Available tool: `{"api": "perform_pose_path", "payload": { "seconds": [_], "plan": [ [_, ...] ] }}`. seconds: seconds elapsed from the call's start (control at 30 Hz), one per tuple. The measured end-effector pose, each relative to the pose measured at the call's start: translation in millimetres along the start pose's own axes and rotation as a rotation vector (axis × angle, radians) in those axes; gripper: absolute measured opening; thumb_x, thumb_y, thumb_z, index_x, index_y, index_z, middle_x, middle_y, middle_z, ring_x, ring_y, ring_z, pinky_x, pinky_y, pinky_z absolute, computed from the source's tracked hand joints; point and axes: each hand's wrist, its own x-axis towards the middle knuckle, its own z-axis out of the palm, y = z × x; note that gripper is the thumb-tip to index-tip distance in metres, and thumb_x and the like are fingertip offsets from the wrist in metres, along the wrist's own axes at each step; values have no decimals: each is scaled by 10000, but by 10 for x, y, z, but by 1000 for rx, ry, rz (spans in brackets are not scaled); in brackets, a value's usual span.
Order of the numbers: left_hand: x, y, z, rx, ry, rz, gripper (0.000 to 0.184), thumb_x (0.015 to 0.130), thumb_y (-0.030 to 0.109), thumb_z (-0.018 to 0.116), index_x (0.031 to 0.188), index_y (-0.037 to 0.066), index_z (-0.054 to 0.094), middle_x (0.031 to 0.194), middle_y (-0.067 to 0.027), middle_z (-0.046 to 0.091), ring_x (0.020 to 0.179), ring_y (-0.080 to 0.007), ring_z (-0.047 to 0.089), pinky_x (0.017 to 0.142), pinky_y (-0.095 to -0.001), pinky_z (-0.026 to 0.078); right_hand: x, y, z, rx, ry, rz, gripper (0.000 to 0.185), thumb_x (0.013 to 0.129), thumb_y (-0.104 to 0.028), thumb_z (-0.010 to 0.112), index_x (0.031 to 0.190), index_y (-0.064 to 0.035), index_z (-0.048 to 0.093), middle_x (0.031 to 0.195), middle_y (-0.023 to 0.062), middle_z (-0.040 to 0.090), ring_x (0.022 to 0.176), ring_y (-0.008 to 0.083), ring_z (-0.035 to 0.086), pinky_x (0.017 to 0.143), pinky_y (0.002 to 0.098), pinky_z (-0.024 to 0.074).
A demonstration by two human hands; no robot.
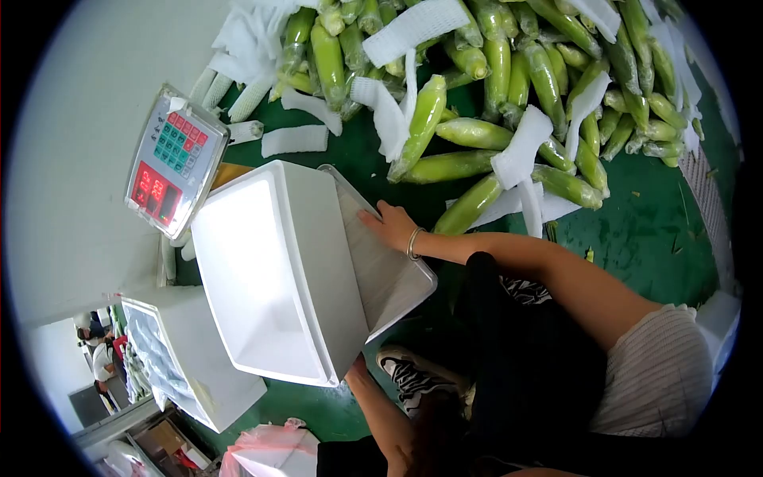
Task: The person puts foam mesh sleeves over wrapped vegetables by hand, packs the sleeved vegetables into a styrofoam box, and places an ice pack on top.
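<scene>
A white foam box (326, 266) stands on the metal plate (397, 290) of a weighing scale. Its rimmed face (246, 270) is plain white; whether that is a lid or the inside, I cannot tell. My right hand (389, 226), with a bracelet at the wrist, lies on the plate beside the box wall, fingers stretched out. Low at the box's near corner is my left hand (355, 370), its fingers hidden behind the box. The scale's display (176, 161) shows lit red digits and stands past the box.
Plastic-wrapped ears of corn (469, 167) are heaped on the green floor (636, 230), with white foam net sleeves (306, 139) among them. Another foam box (214, 366) holds pale bags at the left. A pink plastic bag (274, 439) lies below; people (103, 358) are in the background.
</scene>
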Motion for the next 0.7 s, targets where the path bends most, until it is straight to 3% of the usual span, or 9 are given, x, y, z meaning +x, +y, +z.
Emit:
{"api": "perform_pose_path", "payload": {
  "seconds": [0.17, 0.23, 0.27, 0.3, 0.37, 0.43, 0.5, 0.57, 0.7],
  "plan": [
    [-298, 35, -110, 11, -29, 16, 431, 893, 298, 505, 1255, 74, 439, 1230, -75, 493, 1134, -231, 452, 923, -394, 422, 23, -30, 30, -86, -126, 45, 600, 868, -517, 454, 952, 76, 488, 853, 321, 576, 806, 455, 563, 745, 464, 463],
    [-359, -80, -635, 180, 432, 96, 403, 860, 197, 552, 1226, 50, 470, 1134, -82, 549, 1041, -220, 506, 810, -370, 466, 8, -65, -113, -174, -165, -28, 537, 859, -461, 485, 975, 63, 486, 892, 299, 565, 844, 437, 552, 766, 454, 455],
    [-522, 276, -436, 321, 744, 155, 385, 811, 91, 582, 1173, -4, 496, 990, -82, 588, 856, -210, 552, 669, -332, 472, -24, -93, -213, -262, -196, -92, 480, 851, -406, 517, 998, 50, 484, 930, 278, 554, 882, 418, 541, 787, 444, 447],
    [-628, 491, -681, 725, 915, 163, 334, 819, 60, 564, 1130, -45, 505, 891, -77, 586, 700, -202, 535, 586, -302, 450, -124, -106, -393, -270, -189, -80, 480, 851, -406, 517, 998, 50, 484, 930, 278, 554, 882, 418, 541, 787, 444, 447],
    [-1183, 1183, 127, 1069, 966, 662, 268, 873, 119, 514, 1069, -62, 510, 954, -133, 593, 804, -228, 557, 736, -330, 471, -395, -162, -854, -329, 45, -534, 382, 772, -270, 593, 1017, 4, 489, 976, 209, 516, 932, 366, 510, 805, 410, 423],
    [-1429, 1533, 903, 738, 456, 748, 280, 872, 112, 505, 1089, -65, 508, 975, -136, 591, 853, -250, 554, 776, -362, 453, -589, -98, -1319, -558, 71, -646, 406, 685, -197, 634, 1027, -32, 490, 955, 159, 493, 933, 322, 493, 780, 389, 406],
    [-1425, 1728, 1534, 1376, 309, 920, 358, 822, 94, 563, 1147, -43, 497, 1003, -144, 590, 909, -275, 544, 824, -388, 421, -782, 176, -1727, -783, -54, -615, 476, 671, -241, 660, 1069, -49, 482, 1020, 151, 474, 953, 322, 485, 776, 417, 389],
    [-1434, 1731, 1878, 1552, 48, 687, 453, 770, 88, 622, 1190, -13, 487, 1036, -153, 582, 972, -294, 524, 862, -400, 390, -1066, 317, -2136, -1074, -168, -411, 664, 659, -300, 710, 1204, -43, 430, 1274, 175, 395, 1140, 340, 428, 895, 418, 366],
    [-1372, 1563, 2213, 1467, -5, 554, 491, 725, 79, 667, 1185, 20, 505, 980, -155, 595, 892, -278, 552, 802, -383, 420, -1324, 927, -3014, -1253, 91, -401, 730, 624, -236, 709, 1265, -56, 408, 1302, 198, 382, 1197, 358, 380, 910, 439, 366]
  ]
}}
